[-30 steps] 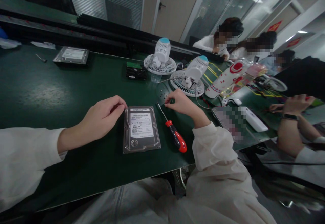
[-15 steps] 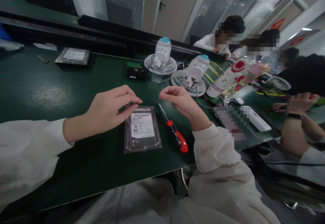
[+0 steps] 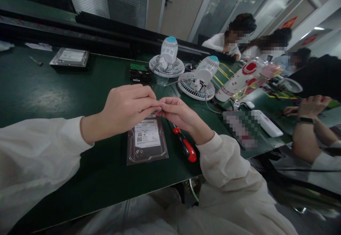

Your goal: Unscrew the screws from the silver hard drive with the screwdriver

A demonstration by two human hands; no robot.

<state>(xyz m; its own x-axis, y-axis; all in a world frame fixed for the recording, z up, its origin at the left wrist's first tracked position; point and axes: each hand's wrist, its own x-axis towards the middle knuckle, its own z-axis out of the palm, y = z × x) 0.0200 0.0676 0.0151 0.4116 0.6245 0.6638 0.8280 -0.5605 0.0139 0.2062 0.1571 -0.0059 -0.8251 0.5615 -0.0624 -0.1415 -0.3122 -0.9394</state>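
Above the far end of a hard drive (image 3: 147,141), the fingertips of my two hands meet. My left hand (image 3: 130,103) has its thumb and fingers pinched together, coming in from the left. On the other side my right hand (image 3: 178,114) is pinched as well, its tips against the left ones. Whatever lies between the fingertips is too small or hidden to make out. The hard drive lies flat with its white label up, its far edge partly covered by my left hand. Beside it rests a red and black screwdriver (image 3: 186,146), its shaft partly behind my right hand.
Two white fans (image 3: 170,55) lie face down at the back, near a stack of dark parts with a green board (image 3: 140,73). Another hard drive (image 3: 70,56) sits back left. A patterned bottle (image 3: 237,80) and a white power bank-like box (image 3: 268,123) are right, near a co-worker's arm (image 3: 306,128).
My hands have come together: the left moved right and the right moved left, until their fingertips touch. The left fingers have closed to a pinch. The view has shifted slightly.
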